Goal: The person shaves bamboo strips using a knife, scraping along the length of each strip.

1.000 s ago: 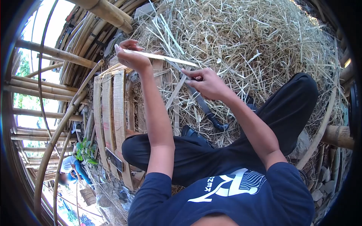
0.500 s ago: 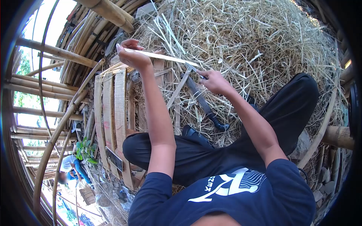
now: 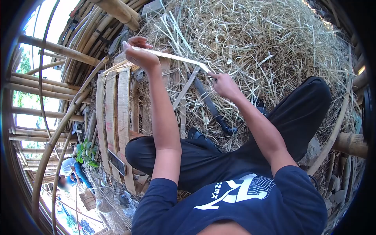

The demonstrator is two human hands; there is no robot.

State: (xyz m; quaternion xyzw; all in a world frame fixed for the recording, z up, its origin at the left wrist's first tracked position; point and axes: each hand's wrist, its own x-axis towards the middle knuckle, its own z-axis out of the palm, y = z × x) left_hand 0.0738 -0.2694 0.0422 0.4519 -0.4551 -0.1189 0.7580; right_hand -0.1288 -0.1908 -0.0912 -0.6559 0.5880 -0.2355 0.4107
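Note:
My left hand is raised at upper centre, closed around one end of a pale, thin bamboo strip. The strip slants down to the right, and its far end meets my right hand. That hand is closed on a small knife with a dark handle; its blade is mostly hidden against the strip's end. Beneath the strip, a long dark-bladed machete with a black handle lies on the shavings, a flat grey-brown slat beside it.
A deep heap of bamboo shavings spreads ahead and right. Wooden slats stand on the left, with a phone on them. Bamboo poles form a frame at far left; another person bends beyond it. My crossed legs lie below.
My right hand has shifted slightly to the right along the strip, and the knife blade seen earlier is now mostly hidden. My left hand stays nearly in place, still holding the strip.

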